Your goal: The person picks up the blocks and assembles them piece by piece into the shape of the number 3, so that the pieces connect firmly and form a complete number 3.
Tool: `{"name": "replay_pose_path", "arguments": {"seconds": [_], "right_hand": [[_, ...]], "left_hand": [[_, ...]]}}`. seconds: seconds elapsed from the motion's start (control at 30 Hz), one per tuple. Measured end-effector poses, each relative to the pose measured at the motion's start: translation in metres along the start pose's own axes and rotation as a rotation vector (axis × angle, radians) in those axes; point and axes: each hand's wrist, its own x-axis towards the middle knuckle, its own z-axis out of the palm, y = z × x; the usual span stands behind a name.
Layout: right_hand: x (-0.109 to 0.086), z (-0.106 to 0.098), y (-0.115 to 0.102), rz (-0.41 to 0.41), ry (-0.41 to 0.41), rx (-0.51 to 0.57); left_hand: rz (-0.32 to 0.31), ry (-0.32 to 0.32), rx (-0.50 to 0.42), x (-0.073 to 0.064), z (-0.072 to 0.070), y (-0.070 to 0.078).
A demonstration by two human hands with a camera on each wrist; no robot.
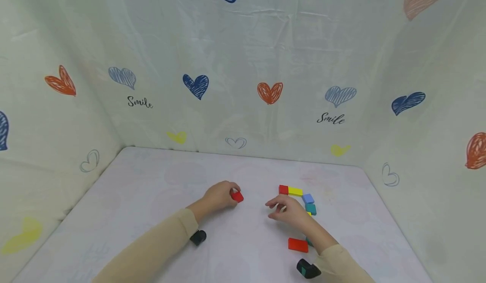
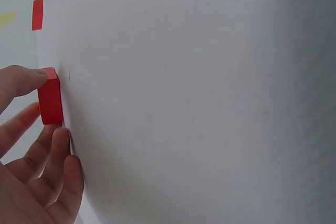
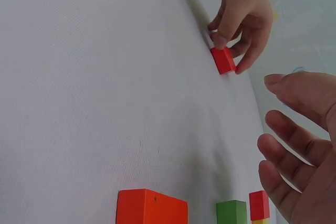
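Observation:
My left hand (image 1: 222, 195) pinches a small red block (image 1: 237, 197) down at the tabletop. In the left wrist view the thumb lies on one end of that red block (image 2: 51, 100), with fingers at its other end. My right hand (image 1: 289, 210) hovers over the table to the right, its fingers loosely spread with nothing between them. Beside and partly behind it runs a curved line of blocks: a red one (image 1: 283, 190), a yellow one (image 1: 295, 191), a blue one (image 1: 308, 198) and a teal one (image 1: 310, 209). My right hand and forearm hide part of this line.
Nearer to me lies a larger red block (image 1: 298, 245), with a teal block (image 1: 309, 241) partly behind my right forearm. Black wrist cameras (image 1: 198, 237) sit at both sleeves. A heart-printed curtain (image 1: 235, 118) encloses the white table (image 1: 159, 177) at the back and sides.

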Motion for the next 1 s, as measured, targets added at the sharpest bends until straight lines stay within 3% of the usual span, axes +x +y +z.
{"name": "replay_pose_path", "arguments": {"seconds": [0.17,0.57,1.0], "right_hand": [[-0.006,-0.003,-0.001,0.0,-0.013,-0.001],[-0.024,-0.009,0.006,-0.024,-0.05,-0.009],[-0.048,-0.025,0.017,-0.003,-0.06,-0.037]], "left_hand": [[0.005,-0.023,-0.001,-0.006,0.003,0.007],[0.099,-0.073,0.001,-0.022,0.018,0.025],[0.172,-0.126,0.041,-0.036,0.033,0.054]]}}
